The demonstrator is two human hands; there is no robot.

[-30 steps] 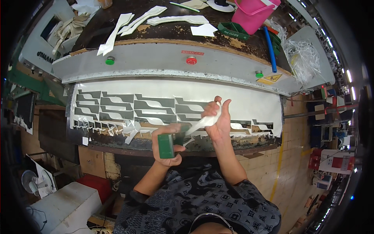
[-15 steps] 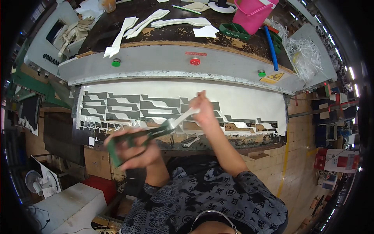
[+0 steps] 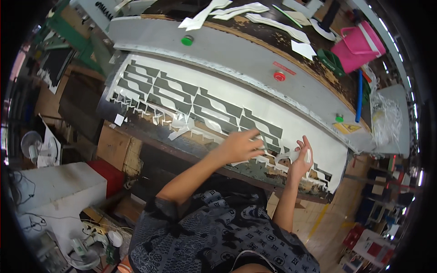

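A white sheet [image 3: 314, 132] lies in front of me with rows of strip-shaped cutouts that show the dark surface beneath. My left hand [image 3: 239, 146] is low over the cutouts right of the middle, fingers bent and closed. At its fingertips shows a thin grey-green edge, apparently of the cutting die [image 3: 263, 140]; the rest is hidden by the hand. My right hand [image 3: 299, 164] is a little further right, turned up with its fingers partly raised. It holds thin white cut pieces [image 3: 308, 156] against the palm; how many I cannot tell.
A grey press beam [image 3: 227, 59] crosses behind the sheet, bearing a red button [image 3: 279, 76] and green buttons [image 3: 187, 40]. On the dark top beyond lie white strips [image 3: 277, 26] and a pink bucket [image 3: 357, 48]. A loose white scrap [image 3: 183, 127] lies at the sheet's near edge.
The view has turned and shifted. My left hand has moved from the left, where it held the green die raised, to the cutouts. My right hand has moved right, carrying white material.
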